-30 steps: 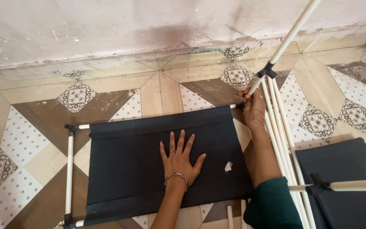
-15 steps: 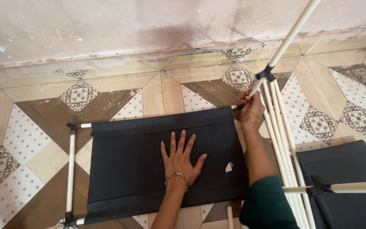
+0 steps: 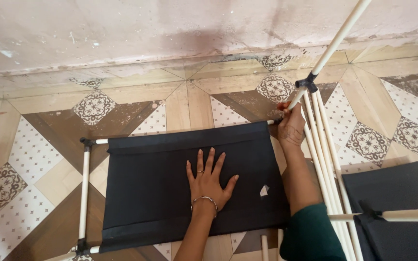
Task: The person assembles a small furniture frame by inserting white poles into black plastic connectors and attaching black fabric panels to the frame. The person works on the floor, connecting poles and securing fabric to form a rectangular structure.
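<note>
Your left hand [image 3: 209, 181] lay flat, fingers spread, on the black fabric shelf panel [image 3: 170, 183] on the floor; your right hand [image 3: 291, 126] — nearer, apparently closed — gripped the slanting white pole [image 3: 335, 43] at the panel's far-right corner.

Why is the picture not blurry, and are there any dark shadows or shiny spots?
In the head view, soft even light keeps everything sharp: the left hand flat on the black fabric shelf, the right hand gripping a white rod. Shadows are faint; the tiled floor shows only a dull sheen, no glare.
</note>
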